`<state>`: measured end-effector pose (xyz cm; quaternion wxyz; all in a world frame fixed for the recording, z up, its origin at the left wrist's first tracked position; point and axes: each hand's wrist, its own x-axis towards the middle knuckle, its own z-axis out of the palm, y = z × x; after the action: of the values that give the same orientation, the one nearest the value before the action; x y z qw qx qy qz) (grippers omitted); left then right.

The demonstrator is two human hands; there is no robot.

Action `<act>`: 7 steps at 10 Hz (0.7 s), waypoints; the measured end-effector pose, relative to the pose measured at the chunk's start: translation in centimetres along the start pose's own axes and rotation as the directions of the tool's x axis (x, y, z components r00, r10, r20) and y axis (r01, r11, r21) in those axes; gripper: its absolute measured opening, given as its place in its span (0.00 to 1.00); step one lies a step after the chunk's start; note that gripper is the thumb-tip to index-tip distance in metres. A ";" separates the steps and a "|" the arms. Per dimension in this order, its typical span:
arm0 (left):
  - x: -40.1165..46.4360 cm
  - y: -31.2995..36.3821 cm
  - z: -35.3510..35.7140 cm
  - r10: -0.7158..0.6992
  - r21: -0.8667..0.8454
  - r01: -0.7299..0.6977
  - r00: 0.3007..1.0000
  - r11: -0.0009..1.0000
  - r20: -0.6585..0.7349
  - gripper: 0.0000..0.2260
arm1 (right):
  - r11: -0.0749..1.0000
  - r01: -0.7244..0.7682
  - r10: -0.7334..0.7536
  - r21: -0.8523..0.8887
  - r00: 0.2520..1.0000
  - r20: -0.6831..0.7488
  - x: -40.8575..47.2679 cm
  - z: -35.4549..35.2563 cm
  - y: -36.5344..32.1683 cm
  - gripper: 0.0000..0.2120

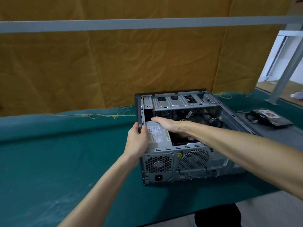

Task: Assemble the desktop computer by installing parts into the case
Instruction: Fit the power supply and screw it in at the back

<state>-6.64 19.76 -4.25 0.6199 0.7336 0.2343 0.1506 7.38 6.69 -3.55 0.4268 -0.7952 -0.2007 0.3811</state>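
An open grey computer case (193, 163) lies on its side on the green table cloth (57, 153), its rear panel with two fan grilles facing me. My left hand (137, 140) grips the case's left edge, thumb hooked over the dark rim. Over the silver power supply (155, 133) at the case's near left, my right hand (168, 124) lies flat with straight fingers pointing left. A metal drive cage (182, 100) spans the far end. Black cables (206, 118) fill the inside behind my right wrist.
The case's dark side panel (262, 133) lies flat to the right, with a black packaged part (270, 118) on it. A mustard cloth (114, 66) hangs behind the table, and a grey frame bar (131, 24) crosses above. The table's front edge runs near my body.
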 end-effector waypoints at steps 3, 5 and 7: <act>0.4 -1.0 0.1 -0.062 -0.211 0.061 0.998 0.976 0.001 0.23 | 0.884 0.031 -0.253 -0.467 0.871 -0.421 2.4 2.9 -3.4 0.27; 0.6 -0.8 0.2 -0.081 -0.292 0.081 0.997 0.953 0.013 0.23 | 0.789 -0.040 -0.360 -0.614 0.780 -0.513 2.8 4.8 -3.6 0.23; 0.9 -0.9 0.2 -0.084 -0.293 0.081 0.996 0.953 0.002 0.25 | 0.771 -0.065 -0.350 -0.634 0.788 -0.507 2.8 5.0 -3.7 0.20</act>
<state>-5.94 20.17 -5.24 0.7260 0.6227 0.2430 0.1614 5.25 13.14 -3.45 0.2110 -0.9493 -0.2325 -0.0134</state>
